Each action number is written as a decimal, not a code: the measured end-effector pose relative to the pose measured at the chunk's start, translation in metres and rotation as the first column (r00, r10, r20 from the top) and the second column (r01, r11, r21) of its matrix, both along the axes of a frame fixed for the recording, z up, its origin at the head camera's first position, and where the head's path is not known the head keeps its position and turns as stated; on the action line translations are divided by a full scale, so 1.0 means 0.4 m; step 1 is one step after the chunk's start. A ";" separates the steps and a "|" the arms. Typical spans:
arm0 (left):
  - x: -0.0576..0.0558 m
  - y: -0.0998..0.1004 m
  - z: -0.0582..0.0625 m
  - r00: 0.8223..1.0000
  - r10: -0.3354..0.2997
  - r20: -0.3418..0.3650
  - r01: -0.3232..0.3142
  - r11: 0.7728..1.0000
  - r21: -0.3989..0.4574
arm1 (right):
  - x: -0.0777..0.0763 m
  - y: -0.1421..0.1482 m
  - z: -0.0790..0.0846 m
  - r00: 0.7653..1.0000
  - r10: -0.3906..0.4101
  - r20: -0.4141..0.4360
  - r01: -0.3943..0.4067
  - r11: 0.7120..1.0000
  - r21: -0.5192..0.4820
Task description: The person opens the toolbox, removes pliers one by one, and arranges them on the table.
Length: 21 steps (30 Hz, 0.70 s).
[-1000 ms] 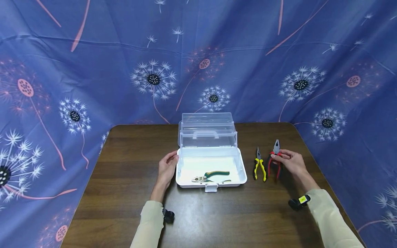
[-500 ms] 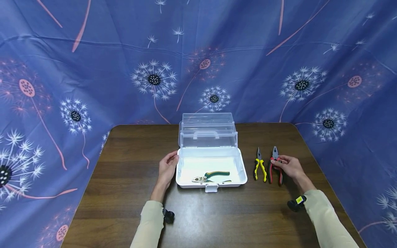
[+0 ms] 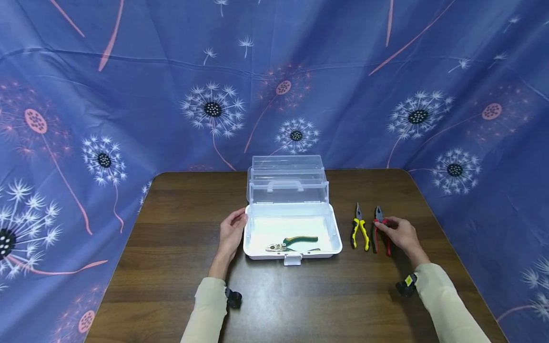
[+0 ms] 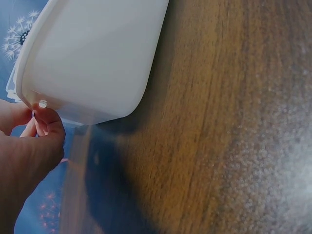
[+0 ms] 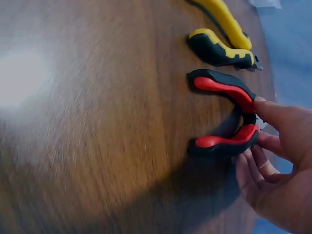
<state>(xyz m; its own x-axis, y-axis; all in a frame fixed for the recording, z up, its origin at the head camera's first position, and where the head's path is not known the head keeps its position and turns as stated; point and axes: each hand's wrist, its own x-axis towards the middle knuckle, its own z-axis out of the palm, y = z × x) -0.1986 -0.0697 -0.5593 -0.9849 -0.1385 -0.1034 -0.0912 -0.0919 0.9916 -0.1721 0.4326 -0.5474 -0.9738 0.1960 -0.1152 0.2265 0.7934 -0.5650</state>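
A white toolbox (image 3: 293, 257) with its clear lid raised stands mid-table. My left hand (image 3: 232, 233) holds its left rim, thumb and fingertips meeting at the corner in the left wrist view. Green-handled pliers (image 3: 301, 239) lie inside the box near the front wall. To the right, my right hand (image 3: 402, 235) pinches red-and-black combination pliers (image 3: 378, 232) just below the head between thumb and fingers. Their handles spread toward me, at or close above the table; I cannot tell if they touch it. Beside them lie yellow-and-black long-nose pliers (image 3: 359, 227).
The brown wooden table (image 3: 184, 214) ends at a rounded back edge against a blue dandelion-print cloth (image 3: 163, 109). The raised clear lid (image 3: 287, 178) stands behind the box. A white latch (image 3: 292, 260) juts from the front of the box.
My right hand has brought the red-and-black pliers toward me and slightly left, lowering them beside the yellow pair. My left hand has stayed at the box.
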 end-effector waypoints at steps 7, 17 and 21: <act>0.003 0.004 -0.001 1.000 0.014 -0.002 -0.014 1.000 -0.025 | 0.010 -0.003 0.006 0.996 0.057 -0.066 -0.055 0.998 0.036; 0.002 0.001 -0.002 1.000 0.012 -0.011 -0.012 1.000 -0.024 | 0.029 -0.027 0.041 0.990 0.052 -0.132 -0.052 0.999 0.005; 0.002 0.000 -0.002 1.000 0.004 -0.005 -0.004 1.000 -0.028 | 0.032 -0.044 0.065 0.986 0.058 -0.157 -0.060 0.998 -0.011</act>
